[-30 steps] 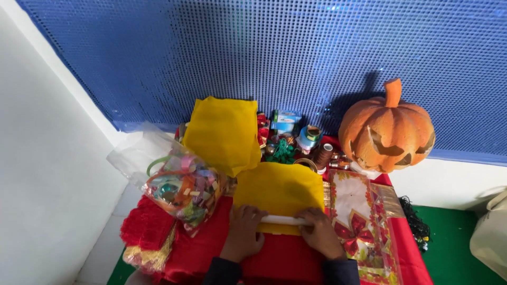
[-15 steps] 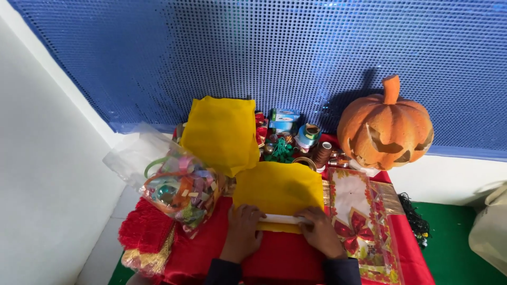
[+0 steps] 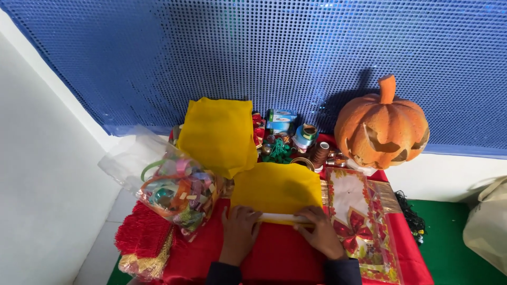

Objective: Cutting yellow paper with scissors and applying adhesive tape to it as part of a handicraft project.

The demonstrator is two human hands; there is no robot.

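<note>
The cloth [image 3: 277,187] is yellow, the table cover [image 3: 280,253] red, the pumpkin [image 3: 381,126] orange, the wall sheet [image 3: 264,53] blue with tiny dots.

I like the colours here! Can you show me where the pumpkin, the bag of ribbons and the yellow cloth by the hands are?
pumpkin [image 3: 381,126], head view, on its carved orange front.
bag of ribbons [image 3: 177,191], head view, on its clear bulging side.
yellow cloth [image 3: 277,187], head view, on its flat middle.

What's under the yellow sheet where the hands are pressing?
Under the yellow sheet a red cloth shows in front. The left hand and right hand press a pale roll at its near edge. What lies beneath the sheet's middle is covered.
</note>
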